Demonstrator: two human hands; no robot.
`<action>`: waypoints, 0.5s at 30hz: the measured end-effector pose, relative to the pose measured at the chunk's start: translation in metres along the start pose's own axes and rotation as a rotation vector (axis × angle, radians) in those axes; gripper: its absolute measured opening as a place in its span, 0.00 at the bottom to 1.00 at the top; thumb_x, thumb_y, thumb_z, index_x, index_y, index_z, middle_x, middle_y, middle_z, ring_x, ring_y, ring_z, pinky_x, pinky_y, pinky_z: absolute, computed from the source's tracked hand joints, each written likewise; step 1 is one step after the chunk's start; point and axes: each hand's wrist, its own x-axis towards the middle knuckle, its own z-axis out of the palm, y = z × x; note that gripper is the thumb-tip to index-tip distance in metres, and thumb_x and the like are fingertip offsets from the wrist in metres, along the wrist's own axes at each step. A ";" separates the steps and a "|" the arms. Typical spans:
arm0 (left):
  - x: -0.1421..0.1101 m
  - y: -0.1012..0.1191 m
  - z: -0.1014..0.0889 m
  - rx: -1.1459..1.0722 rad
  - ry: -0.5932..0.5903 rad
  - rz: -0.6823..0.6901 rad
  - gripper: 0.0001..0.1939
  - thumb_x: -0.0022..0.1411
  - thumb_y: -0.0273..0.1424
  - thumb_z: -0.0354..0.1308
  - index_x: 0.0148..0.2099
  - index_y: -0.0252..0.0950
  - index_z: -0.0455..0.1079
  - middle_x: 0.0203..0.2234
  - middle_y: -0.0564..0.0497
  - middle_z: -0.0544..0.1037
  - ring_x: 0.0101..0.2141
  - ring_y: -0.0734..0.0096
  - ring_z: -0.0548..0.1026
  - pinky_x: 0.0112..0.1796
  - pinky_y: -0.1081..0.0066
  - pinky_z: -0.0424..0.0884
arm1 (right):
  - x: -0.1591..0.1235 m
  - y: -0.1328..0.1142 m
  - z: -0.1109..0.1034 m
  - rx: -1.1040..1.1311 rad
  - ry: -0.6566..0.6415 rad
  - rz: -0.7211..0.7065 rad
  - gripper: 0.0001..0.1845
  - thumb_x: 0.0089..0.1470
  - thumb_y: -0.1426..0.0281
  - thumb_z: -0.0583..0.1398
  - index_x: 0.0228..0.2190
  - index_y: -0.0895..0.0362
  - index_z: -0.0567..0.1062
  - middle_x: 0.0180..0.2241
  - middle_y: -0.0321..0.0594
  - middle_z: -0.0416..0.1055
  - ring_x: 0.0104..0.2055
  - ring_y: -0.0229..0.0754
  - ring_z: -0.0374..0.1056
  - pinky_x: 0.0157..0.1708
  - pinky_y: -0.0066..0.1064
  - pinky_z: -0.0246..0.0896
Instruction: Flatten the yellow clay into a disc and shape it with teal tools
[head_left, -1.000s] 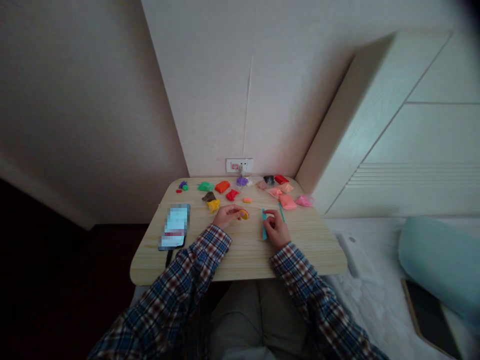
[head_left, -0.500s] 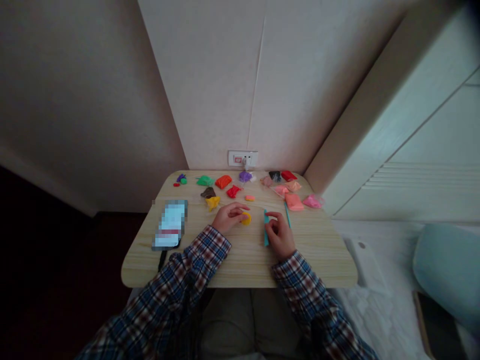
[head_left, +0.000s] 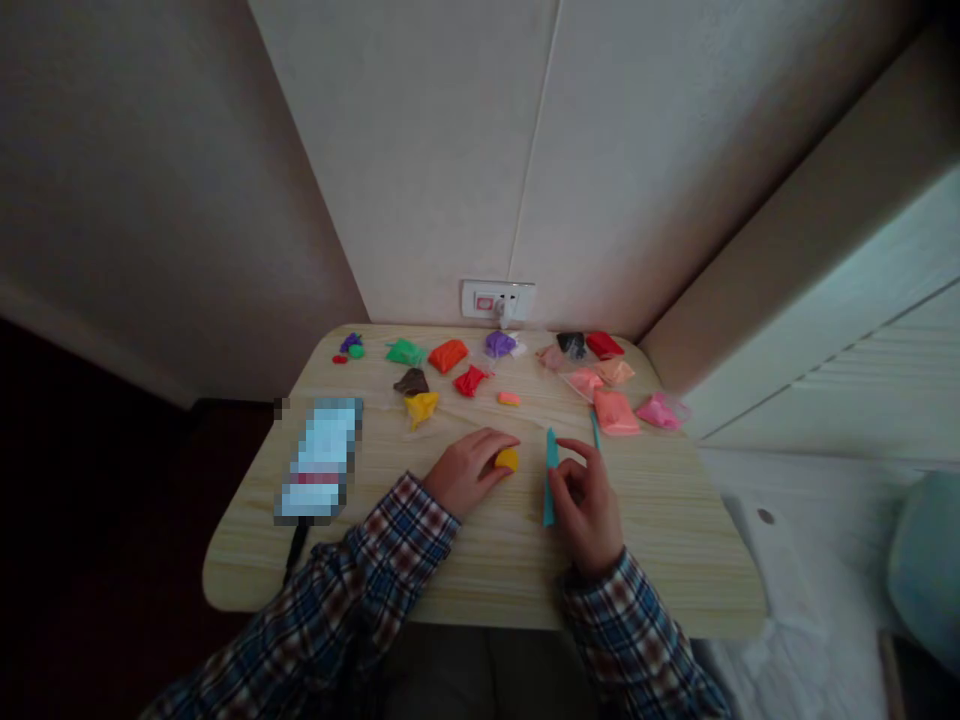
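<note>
Left hand (head_left: 471,471) pinching yellow disc (head_left: 507,460). Right hand (head_left: 591,505) curled at blue strip (head_left: 549,502), disc's three o'clock; cannot tell if gripping. Phone (head_left: 322,450) at left hand's nine o'clock.

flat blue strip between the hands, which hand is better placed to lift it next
The right hand, probably: it is at the edge of the flat blue strip, while the left hand is farther off, holding a small round yellow piece.
</note>
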 end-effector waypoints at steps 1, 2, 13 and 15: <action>-0.001 0.001 0.000 0.033 0.008 0.020 0.17 0.56 0.23 0.58 0.49 0.34 0.66 0.45 0.45 0.71 0.46 0.63 0.68 0.49 0.62 0.65 | -0.001 0.000 0.000 0.012 -0.002 0.014 0.17 0.54 0.67 0.53 0.46 0.56 0.59 0.19 0.27 0.57 0.18 0.33 0.54 0.17 0.25 0.49; -0.002 0.002 0.000 0.090 0.028 0.047 0.18 0.56 0.24 0.58 0.50 0.34 0.65 0.47 0.44 0.69 0.48 0.63 0.67 0.50 0.61 0.64 | -0.002 -0.001 0.000 0.025 0.003 0.028 0.17 0.54 0.67 0.54 0.46 0.56 0.59 0.19 0.27 0.58 0.19 0.33 0.55 0.18 0.24 0.50; -0.029 0.009 -0.012 0.637 0.049 0.303 0.16 0.67 0.29 0.44 0.52 0.30 0.66 0.47 0.44 0.73 0.50 0.59 0.67 0.45 0.62 0.68 | 0.004 0.000 -0.013 -0.241 -0.075 0.004 0.13 0.55 0.70 0.54 0.44 0.53 0.65 0.33 0.39 0.69 0.32 0.38 0.66 0.32 0.31 0.64; -0.031 0.007 -0.011 0.681 0.005 0.291 0.18 0.67 0.30 0.42 0.55 0.32 0.64 0.50 0.46 0.71 0.54 0.56 0.63 0.48 0.58 0.65 | 0.010 0.000 -0.016 -0.313 -0.102 -0.034 0.11 0.56 0.70 0.53 0.42 0.52 0.67 0.35 0.40 0.70 0.35 0.39 0.66 0.34 0.32 0.64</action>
